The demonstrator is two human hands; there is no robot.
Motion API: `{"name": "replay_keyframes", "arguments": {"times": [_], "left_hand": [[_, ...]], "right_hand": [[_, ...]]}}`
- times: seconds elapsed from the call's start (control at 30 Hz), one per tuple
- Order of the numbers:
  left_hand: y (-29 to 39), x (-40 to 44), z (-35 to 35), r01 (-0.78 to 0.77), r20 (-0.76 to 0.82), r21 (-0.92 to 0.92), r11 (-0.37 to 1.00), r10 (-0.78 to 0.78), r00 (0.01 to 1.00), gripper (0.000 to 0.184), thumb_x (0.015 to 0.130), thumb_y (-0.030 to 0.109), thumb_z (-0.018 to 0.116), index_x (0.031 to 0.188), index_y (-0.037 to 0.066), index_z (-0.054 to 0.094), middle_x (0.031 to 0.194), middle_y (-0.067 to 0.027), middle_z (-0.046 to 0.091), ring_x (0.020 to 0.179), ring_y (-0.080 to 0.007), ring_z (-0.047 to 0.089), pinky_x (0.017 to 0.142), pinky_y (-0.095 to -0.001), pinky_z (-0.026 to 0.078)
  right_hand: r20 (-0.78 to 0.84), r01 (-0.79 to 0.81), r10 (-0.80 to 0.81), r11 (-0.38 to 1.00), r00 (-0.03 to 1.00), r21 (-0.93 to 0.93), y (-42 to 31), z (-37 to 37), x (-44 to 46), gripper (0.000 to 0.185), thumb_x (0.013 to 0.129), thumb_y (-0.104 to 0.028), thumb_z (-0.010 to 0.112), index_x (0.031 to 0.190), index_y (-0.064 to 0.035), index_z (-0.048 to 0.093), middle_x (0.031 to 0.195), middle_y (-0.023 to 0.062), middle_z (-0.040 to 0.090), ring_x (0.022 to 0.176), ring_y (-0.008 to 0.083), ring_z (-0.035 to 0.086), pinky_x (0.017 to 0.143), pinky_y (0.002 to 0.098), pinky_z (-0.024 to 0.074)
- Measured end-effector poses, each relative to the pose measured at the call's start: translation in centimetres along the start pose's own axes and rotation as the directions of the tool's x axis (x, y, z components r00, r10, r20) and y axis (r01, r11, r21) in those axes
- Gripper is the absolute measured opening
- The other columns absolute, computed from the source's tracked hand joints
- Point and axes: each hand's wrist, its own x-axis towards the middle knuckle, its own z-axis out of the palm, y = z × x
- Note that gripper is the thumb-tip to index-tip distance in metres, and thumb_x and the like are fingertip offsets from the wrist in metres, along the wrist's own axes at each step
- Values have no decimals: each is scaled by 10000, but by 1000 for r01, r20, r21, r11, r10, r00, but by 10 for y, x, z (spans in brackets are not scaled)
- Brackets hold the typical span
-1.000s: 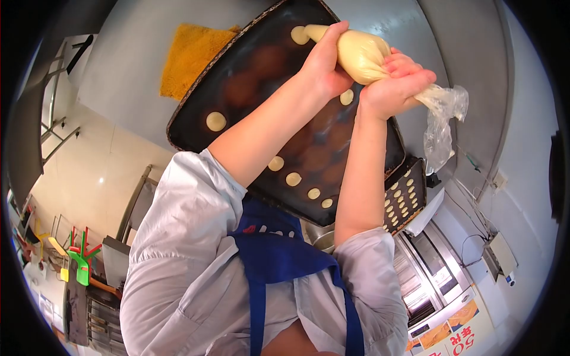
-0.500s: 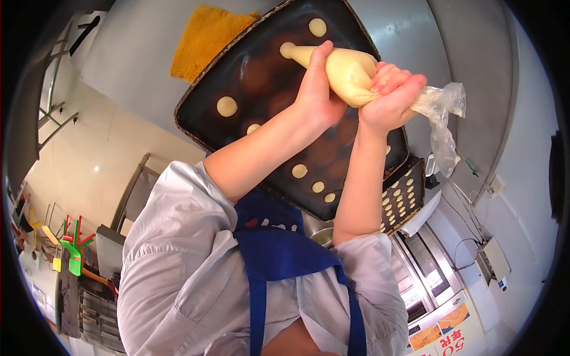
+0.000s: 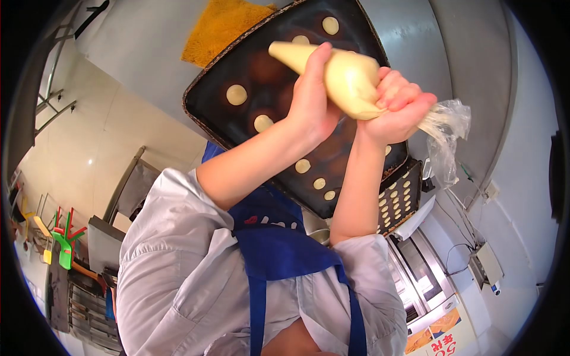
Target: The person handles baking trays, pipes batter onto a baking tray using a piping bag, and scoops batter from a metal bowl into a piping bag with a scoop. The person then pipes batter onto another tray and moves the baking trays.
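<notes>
A piping bag [image 3: 351, 80] full of pale yellow batter lies slanted across my two hands, its narrow tip pointing to the upper left. Its front half rests in my left hand [image 3: 313, 104], which is closed around it with the thumb along the near side. Around the gathered top, my right hand [image 3: 399, 110] is clenched, and loose clear plastic hangs out behind the fist. Below the bag is a dark baking tray [image 3: 208, 110] with several round batter dollops, among them one dollop [image 3: 236, 95] at the left and another [image 3: 301, 40] beside the tip. My arms hide part of the tray.
A second tray [image 3: 393, 218] with rows of small dollops sits beyond my right forearm. A yellow cloth [image 3: 222, 26] lies at the tray's upper left edge. Steel oven-like equipment [image 3: 418, 261] stands at the lower right, and green and red tools [image 3: 64, 246] at the far left.
The bag's tip has come away from a dollop near the tray's far side and moved left, leaving that dollop visible. Both hands still hold the bag; the whole view has shifted slightly.
</notes>
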Motion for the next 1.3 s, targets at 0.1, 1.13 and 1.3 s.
{"name": "replay_keyframes", "arguments": {"times": [0.1, 1.13, 1.3], "left_hand": [[4, -1, -19, 122, -9, -131, 984, -124, 992, 594, 860, 509, 463, 1180, 8, 466, 1188, -133, 534, 1130, -248, 501, 1015, -387, 348], [-178, -97, -61, 536, -73, 211, 817, -534, 842, 473, 928, 420, 419, 1200, 37, 473, 1205, -109, 537, 1128, -253, 504, 1002, -406, 362], [-230, -91, -102, 684, -90, 143, 715, -679, 728, 534, 930, 443, 404, 1240, 8, 422, 1236, -156, 501, 1141, -277, 488, 1009, -424, 351]], "right_hand": [[82, -30, 34, 998, 996, -48, 1, 12, -12, 500, 979, -387, 291, 544, -143, 255, 439, -21, 262, 429, 131, 294, 598, 317, 371], [-321, 34, -84, 987, 943, -157, -102, -178, -181, 437, 991, -327, 209, 756, -37, 437, 1086, 243, 599, 1140, 386, 499, 1017, 494, 327], [-441, -70, -35, 973, 897, -220, -104, -223, -223, 456, 996, -350, 203, 681, -87, 399, 765, 134, 625, 950, 281, 581, 1015, 467, 317]]}}
